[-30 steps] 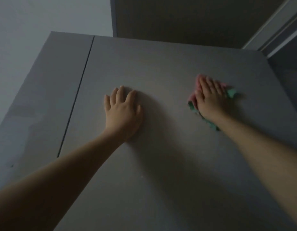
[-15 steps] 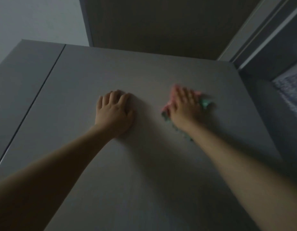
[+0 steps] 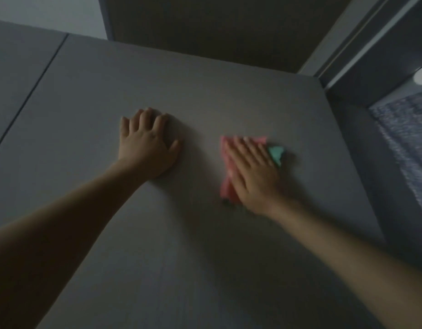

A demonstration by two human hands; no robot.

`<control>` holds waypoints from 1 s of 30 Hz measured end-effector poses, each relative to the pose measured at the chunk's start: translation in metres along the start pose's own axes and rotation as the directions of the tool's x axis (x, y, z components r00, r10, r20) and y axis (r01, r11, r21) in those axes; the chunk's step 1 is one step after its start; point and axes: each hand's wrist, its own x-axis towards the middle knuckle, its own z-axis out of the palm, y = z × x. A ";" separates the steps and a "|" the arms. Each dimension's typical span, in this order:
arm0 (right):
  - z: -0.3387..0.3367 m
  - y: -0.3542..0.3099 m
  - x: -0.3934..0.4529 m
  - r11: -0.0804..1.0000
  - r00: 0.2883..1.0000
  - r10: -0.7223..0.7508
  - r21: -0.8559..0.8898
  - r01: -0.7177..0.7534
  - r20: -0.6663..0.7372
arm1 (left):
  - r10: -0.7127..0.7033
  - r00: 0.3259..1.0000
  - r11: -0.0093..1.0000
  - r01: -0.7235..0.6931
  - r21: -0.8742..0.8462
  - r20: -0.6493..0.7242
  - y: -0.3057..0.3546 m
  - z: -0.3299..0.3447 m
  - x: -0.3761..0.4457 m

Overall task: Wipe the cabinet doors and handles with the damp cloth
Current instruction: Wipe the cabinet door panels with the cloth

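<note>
A dim view looks up a flat grey cabinet door that fills most of the frame. The left hand lies flat against it, fingers spread and relaxed, holding nothing. At three o'clock from it, near but apart, the right hand presses a folded pink and teal cloth onto the door with straight fingers, blurred. A narrow dark seam at ten o'clock divides this door from the neighbouring grey panel.
</note>
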 end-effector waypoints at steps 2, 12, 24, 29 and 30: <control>-0.010 0.007 -0.026 0.987 0.983 -0.160 0.011 0.160 0.087 | -0.001 1.000 1.000 0.001 -0.011 0.008 0.001 -0.001 0.000; -0.003 0.010 -0.011 0.995 0.996 0.089 -0.049 -0.089 0.013 | -0.108 0.993 0.992 0.111 -0.059 0.055 0.025 -0.001 -0.002; -0.007 0.044 -0.025 0.970 0.971 0.236 -0.041 -0.238 -0.031 | 0.118 0.993 0.983 -0.115 -0.143 0.014 0.093 0.017 -0.032; -0.022 0.082 -0.074 0.998 0.999 0.022 -0.060 -0.019 0.036 | 0.146 0.988 0.984 -0.149 -0.097 -0.045 0.092 0.027 -0.033; -0.021 0.103 -0.064 0.989 0.992 0.120 -0.090 -0.116 0.036 | 0.146 0.988 0.984 -0.150 -0.095 -0.049 0.092 0.026 -0.033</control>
